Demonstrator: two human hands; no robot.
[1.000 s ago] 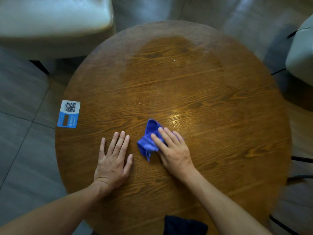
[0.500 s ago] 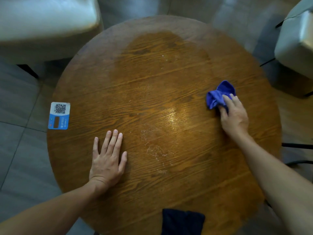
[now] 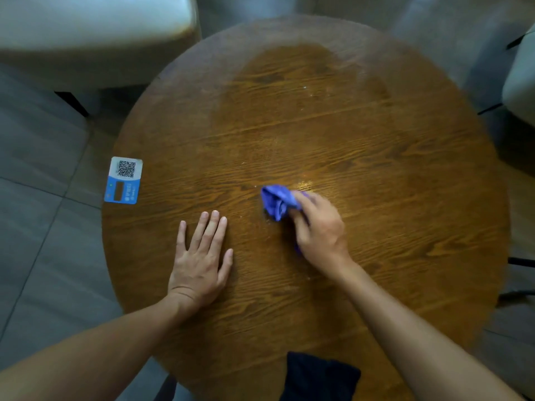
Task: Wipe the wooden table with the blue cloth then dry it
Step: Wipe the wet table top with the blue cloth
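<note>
Counter wiped at centre frame

Counter [image 3: 376, 157], round and wooden, fills the frame. Left hand [image 3: 199, 261] lies flat, fingers spread, lower centre. Right hand [image 3: 318, 233] has its grip closed on the bunched blue cloth [image 3: 276, 201], pressed mid-counter.

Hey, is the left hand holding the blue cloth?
No, the left hand lies flat and empty on the table; the right hand holds the cloth.

looks like a café to me — qr code sticker [image 3: 124, 180] on the round wooden table [image 3: 376, 169], padded chairs [image 3: 86, 33] around it.
</note>
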